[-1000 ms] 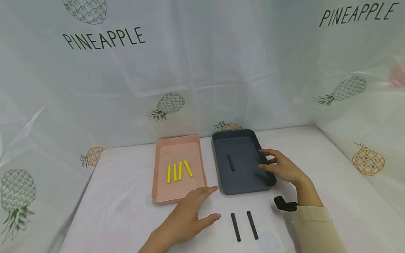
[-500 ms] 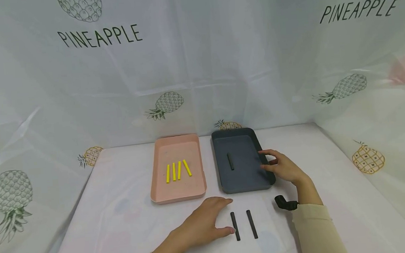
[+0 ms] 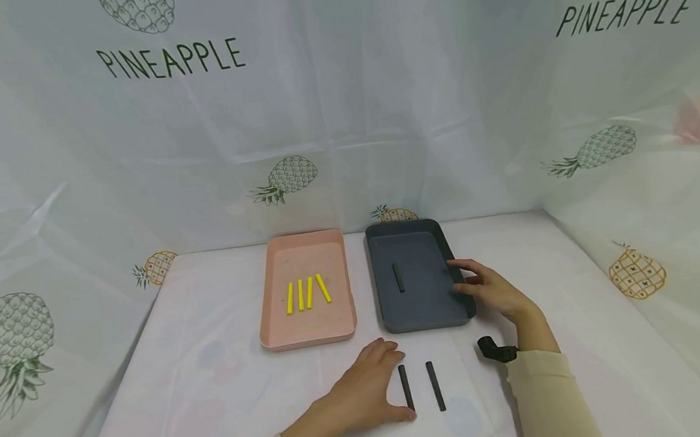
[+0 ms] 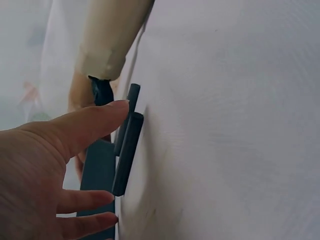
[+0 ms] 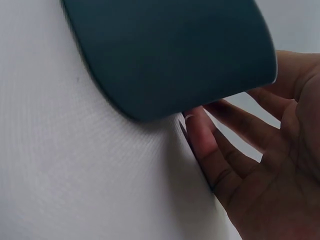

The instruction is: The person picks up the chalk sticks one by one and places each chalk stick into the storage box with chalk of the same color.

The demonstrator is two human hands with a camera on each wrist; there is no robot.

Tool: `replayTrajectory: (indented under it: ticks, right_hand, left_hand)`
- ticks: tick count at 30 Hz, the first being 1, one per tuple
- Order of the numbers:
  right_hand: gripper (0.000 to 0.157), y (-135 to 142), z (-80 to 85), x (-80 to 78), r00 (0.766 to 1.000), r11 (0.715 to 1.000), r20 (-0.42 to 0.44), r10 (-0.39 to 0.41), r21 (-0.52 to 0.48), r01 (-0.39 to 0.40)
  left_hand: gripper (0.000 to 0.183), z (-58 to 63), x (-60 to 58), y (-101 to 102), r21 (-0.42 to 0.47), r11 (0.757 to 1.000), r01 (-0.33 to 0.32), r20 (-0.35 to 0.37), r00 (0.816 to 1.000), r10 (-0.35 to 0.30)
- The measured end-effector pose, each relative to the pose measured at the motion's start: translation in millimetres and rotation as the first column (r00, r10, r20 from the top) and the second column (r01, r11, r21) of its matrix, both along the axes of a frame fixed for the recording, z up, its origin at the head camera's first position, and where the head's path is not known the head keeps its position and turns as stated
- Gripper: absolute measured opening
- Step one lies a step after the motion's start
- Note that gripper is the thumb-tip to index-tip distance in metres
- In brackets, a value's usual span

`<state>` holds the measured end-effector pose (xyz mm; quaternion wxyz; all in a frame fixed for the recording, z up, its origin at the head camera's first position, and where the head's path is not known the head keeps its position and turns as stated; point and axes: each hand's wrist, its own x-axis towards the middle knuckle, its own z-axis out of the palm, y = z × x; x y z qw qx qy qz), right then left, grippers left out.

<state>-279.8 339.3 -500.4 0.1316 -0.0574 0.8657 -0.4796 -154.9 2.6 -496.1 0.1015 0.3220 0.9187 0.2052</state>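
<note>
A short black stick (image 3: 406, 387) lies on the white cloth, and a second black stick (image 3: 435, 386) lies to its right. My left hand (image 3: 369, 388) is beside the first stick, thumb by its near end and fingers spread by its far end. In the left wrist view, a gap shows between the fingers and the nearer stick (image 4: 129, 155). At the right edge of the dark grey tray (image 3: 425, 308), my right hand (image 3: 494, 293) touches the rim with extended fingers. The right wrist view shows its fingertips against the tray's wall (image 5: 175, 60). One black stick (image 3: 398, 278) lies inside the tray.
Left of the dark tray stands a pink tray (image 3: 309, 331) holding several yellow sticks (image 3: 309, 293). A pineapple-print curtain (image 3: 341, 109) rises behind and at both sides of the cloth-covered table (image 3: 183, 375).
My left hand has moved right and nearer to me, from by the pink tray to the first black stick. My right hand stays at the dark tray's edge.
</note>
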Motion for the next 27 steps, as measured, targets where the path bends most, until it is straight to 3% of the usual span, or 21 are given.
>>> replayTrajectory:
  ticks: [11,27]
  right_hand:
    - [0.064,3,-9.0,-0.5,1.0,0.999,-0.001,0.011,-0.052,-0.011]
    - [0.062,5,-12.8,-0.4,1.0,0.999,0.004,0.006,-0.04,-0.006]
  left_hand:
    - [0.084,-5.9,4.1,4,-0.075,0.997,-0.01,-0.101,0.995,0.002]
    - [0.077,-5.3,6.5,3,-0.093,0.996,-0.011,-0.149,0.989,-0.003]
